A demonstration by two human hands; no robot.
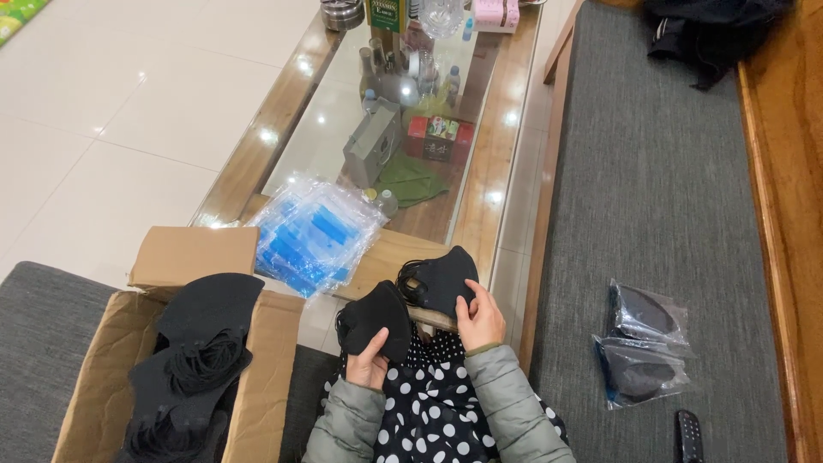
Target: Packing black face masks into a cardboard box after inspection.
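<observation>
— Black masks: where are they?
— Low centre of the frame. The left hand (369, 362) pinches one black mask (377, 319); the right hand (480, 321) is closed round another (443, 279), just above it.
— And lower left?
— A cardboard box (266, 360) full of black masks.

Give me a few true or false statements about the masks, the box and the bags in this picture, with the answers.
1. Each hand holds a black mask: left hand, right hand. True.
2. The cardboard box holds white masks. False: its masks are black.
3. The stack of clear bags with blue strips lies on the glass table. True.
4. The bagged masks lie on the floor. False: they lie on the grey cushion.
</observation>
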